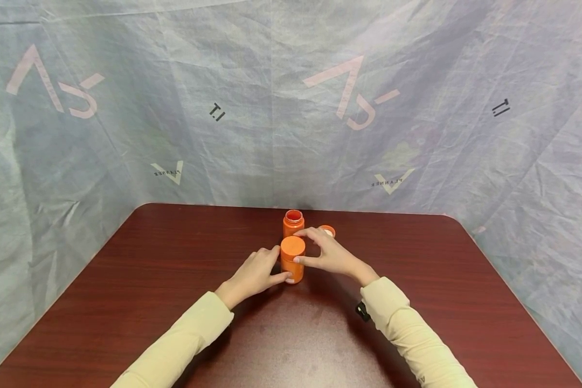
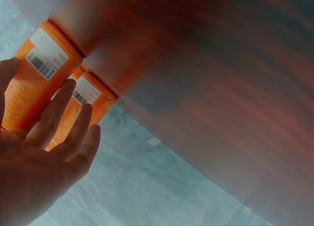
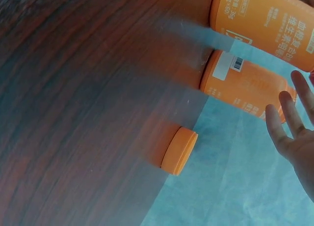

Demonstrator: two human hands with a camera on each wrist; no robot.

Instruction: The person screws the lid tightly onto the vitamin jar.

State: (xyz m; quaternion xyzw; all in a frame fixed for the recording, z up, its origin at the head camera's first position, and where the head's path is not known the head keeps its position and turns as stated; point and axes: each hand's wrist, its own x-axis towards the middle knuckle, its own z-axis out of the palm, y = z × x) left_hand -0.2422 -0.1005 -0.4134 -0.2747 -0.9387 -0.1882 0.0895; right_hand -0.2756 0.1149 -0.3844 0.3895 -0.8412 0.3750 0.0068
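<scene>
Two hands are working at one of two orange bottles. The left hand (image 1: 256,272) is clamping its thumb and forefinger around the body of the front bottle (image 1: 297,273), the thumb pressing low on the near side; its other three fingers are reaching out past the side, slightly apart. The right hand (image 1: 333,255) is pinching the front lid (image 1: 293,245) between thumb and forefinger, while its three remaining fingers are spreading apart toward the rear bottle (image 1: 293,228); whether they are touching it, I cannot tell.

The front bottle is standing upright between the two sets of fingers, its lid sitting on top. The rear bottle is standing just beyond the fingers, upright and uncovered, its round mouth showing. Each of the two bottles is carrying a white label with a barcode, both visible beside the left fingers.

Two lids are showing in all: the one under the right fingers, and a loose lid (image 1: 327,230) lying just past the right knuckles, its pale inside showing.

One dark red table (image 1: 291,345) is spreading below the fingers on every side. Two cream sleeves are covering the forearms behind the hands, and a grey printed sheet (image 1: 271,140) is hanging beyond the fingers.
</scene>
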